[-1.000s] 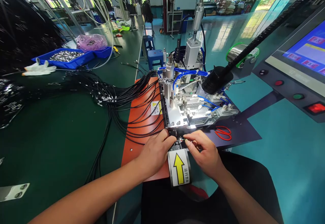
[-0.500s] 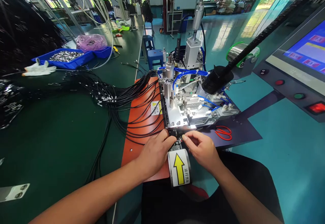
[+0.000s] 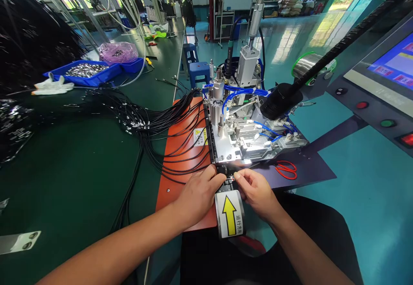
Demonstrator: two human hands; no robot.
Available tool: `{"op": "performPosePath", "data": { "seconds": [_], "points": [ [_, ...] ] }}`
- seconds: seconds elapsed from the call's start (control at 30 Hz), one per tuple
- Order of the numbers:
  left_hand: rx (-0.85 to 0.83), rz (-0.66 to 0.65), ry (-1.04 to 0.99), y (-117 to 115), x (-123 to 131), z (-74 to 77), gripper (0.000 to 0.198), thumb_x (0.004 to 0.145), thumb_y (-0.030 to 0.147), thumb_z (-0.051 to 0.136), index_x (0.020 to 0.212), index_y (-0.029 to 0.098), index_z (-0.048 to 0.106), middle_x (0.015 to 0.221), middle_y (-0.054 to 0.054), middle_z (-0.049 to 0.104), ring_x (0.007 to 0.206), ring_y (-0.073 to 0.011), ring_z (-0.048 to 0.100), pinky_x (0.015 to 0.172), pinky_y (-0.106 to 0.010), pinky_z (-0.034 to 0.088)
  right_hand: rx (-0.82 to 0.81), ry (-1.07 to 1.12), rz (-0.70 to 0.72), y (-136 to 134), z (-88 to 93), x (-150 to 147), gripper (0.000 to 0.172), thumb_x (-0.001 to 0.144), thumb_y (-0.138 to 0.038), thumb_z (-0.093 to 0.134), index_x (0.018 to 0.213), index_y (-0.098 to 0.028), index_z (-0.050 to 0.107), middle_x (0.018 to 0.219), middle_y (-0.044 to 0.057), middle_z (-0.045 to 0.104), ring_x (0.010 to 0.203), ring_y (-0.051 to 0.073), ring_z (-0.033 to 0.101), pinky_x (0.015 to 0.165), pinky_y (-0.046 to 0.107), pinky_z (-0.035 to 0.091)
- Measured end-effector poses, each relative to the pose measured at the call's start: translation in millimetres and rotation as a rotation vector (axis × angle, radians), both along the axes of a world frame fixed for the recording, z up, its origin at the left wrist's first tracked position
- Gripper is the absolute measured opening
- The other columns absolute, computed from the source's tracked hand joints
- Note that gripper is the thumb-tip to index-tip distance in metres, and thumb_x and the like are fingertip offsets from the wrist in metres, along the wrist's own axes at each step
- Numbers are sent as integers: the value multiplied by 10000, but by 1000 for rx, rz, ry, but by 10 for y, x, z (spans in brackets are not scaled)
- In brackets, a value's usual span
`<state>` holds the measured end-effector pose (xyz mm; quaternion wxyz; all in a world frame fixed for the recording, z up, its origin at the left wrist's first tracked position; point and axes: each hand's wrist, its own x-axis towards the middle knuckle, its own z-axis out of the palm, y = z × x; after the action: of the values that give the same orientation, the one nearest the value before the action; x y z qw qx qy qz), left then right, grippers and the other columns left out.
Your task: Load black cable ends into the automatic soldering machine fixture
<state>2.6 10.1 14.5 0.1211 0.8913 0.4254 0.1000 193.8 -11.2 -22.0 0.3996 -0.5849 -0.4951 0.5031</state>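
Both hands meet at the near edge of a metal machine (image 3: pixel 248 140), above a guard with a yellow arrow (image 3: pixel 229 214). My left hand (image 3: pixel 200 192) rests at the end of the track, fingers bent, closed on a black cable end. My right hand (image 3: pixel 254 187) is just to the right, thumb and forefinger pinched on a tiny silvery and reddish part (image 3: pixel 232 178) too small to make out. Black cables (image 3: pixel 174 160) run across the orange plate (image 3: pixel 172 187) toward the track by my left hand.
Red-handled scissors (image 3: pixel 286 170) lie right of the machine. A black flexible arm (image 3: pixel 335 39) reaches over it from the upper right, near a control panel (image 3: pixel 371 100). Blue trays (image 3: pixel 93 76) and a white glove (image 3: pixel 53 85) are on the green table at the left.
The whole view has shifted slightly, with the scene a little further right. Both hands stay at the same place by the track, their fingers nearly unchanged.
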Motion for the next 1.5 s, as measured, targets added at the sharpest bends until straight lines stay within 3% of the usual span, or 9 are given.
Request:
{"op": "performPosePath", "data": {
  "seconds": [0.17,0.33,0.43,0.67,0.87,1.1,1.4,1.5],
  "points": [
    [1,0,-10,-1,0,-10,145,948,182,480,980,226,614,926,-19,537,798,-160,543,680,-270,423,-29,-37,-51,-38,69,63,360,931,-496,482,838,-186,640,509,-31,510,429,130,450,404,241,359],
    [3,7,-23,-8,-3,-25,148,958,190,475,972,229,617,891,-14,521,772,-157,532,655,-267,406,148,-253,-27,-132,277,22,173,855,-365,634,799,-203,647,700,6,613,599,152,565,551,261,452],
    [-6,7,-30,-9,-3,-17,144,958,197,477,962,222,618,898,-17,520,775,-156,533,650,-265,404,167,-369,-46,-148,333,-65,140,834,-324,649,755,-209,635,698,7,619,606,164,582,570,277,454],
    [3,7,-13,-11,-5,-18,158,949,184,469,984,227,617,902,-18,525,781,-157,537,667,-264,425,133,-439,-77,-121,312,-59,190,874,-329,587,735,-217,653,675,8,640,598,178,587,567,290,438],
    [9,8,-20,-9,-8,-23,176,944,159,456,984,233,611,899,-18,528,770,-161,534,657,-271,419,91,-346,-52,-120,305,-29,221,885,-369,571,757,-209,653,704,17,664,628,185,606,572,281,457],
    [-29,-22,-51,-12,-27,4,173,927,120,453,981,219,584,934,-22,544,802,-169,537,672,-283,419,39,-238,-29,-118,284,1,261,888,-406,571,741,-201,636,668,16,645,562,163,570,468,248,391],
    [-30,-73,3,-25,-44,37,196,865,77,466,991,208,542,977,-32,553,833,-183,537,708,-310,435,43,-276,-14,-107,234,19,240,916,-374,545,759,-209,622,701,0,624,639,168,587,568,265,442],
    [-30,-76,19,-23,-40,41,215,852,59,452,985,204,537,973,-36,553,826,-179,535,711,-306,444,121,-346,-2,-82,232,62,207,932,-352,523,865,-218,666,832,20,683,750,192,640,676,300,497]
  ]
}}
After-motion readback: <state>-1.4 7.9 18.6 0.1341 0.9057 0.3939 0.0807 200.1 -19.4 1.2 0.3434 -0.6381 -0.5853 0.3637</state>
